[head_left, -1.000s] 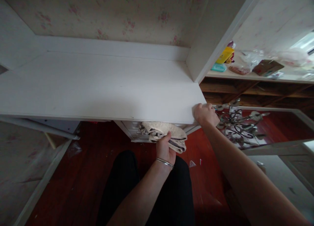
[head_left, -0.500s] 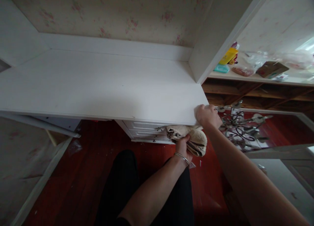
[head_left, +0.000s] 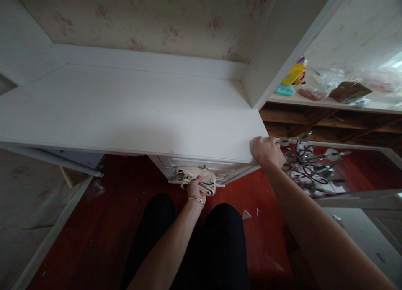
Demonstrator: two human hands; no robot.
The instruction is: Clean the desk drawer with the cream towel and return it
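My left hand (head_left: 196, 190), with a silver bangle at the wrist, is closed around a folded beige cloth (head_left: 207, 177). The cloth lies against the white drawer fronts (head_left: 226, 168) below the desk, just beneath a small drawer knob (head_left: 204, 167). My right hand (head_left: 269, 151) grips the right front corner of the white desk (head_left: 141, 110), its fingers curled over the edge and partly hidden.
A chandelier (head_left: 309, 166) stands on the right beside my right hand. Behind it, a shelf (head_left: 301, 98) carries a yellow packet (head_left: 294, 75), plastic bags and a brown box (head_left: 350, 91). Scraps lie on the red wooden floor (head_left: 264, 239). My knees are under the desk's front.
My left hand has moved left along the drawer fronts with the cloth, from near the desk's right corner. My right hand stays on the corner.
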